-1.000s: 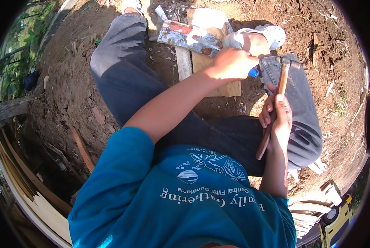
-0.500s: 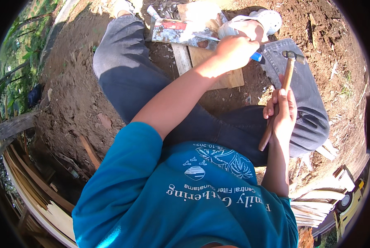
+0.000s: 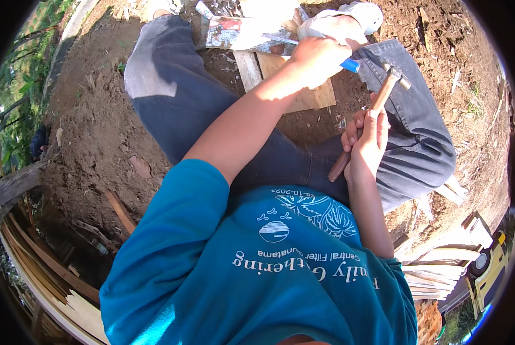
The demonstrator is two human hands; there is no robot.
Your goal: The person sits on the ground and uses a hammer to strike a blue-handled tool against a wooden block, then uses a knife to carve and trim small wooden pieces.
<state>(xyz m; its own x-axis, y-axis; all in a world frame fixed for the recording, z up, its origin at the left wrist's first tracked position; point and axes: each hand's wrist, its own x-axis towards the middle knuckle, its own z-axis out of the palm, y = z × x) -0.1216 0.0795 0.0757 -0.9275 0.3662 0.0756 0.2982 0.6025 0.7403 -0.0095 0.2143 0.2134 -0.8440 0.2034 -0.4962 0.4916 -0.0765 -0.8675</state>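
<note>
My left hand (image 3: 321, 60) is closed around a chisel (image 3: 350, 65); its blue handle end sticks out to the right and its thin metal blade reaches left over a paint-spattered wooden block (image 3: 223, 39). Strong sunlight washes out the top of the block, so what lies under the blade tip is hard to make out. In my right hand (image 3: 368, 135) a hammer (image 3: 386, 91) is gripped by its wooden handle. Its metal head points up and right, above my right thigh, apart from the chisel.
My shod foot (image 3: 364, 20) rests right beside the block. Flat boards (image 3: 249, 69) lie on the soil between my legs. Split wood strips (image 3: 438, 282) are piled at lower right, long planks (image 3: 56, 261) at lower left. A yellow vehicle (image 3: 490, 279) stands at the right rim.
My right hand has brought the hammer left, nearer the chisel, and its head has tilted. My left hand with the chisel has shifted slightly up and left as the whole view moved a little.
</note>
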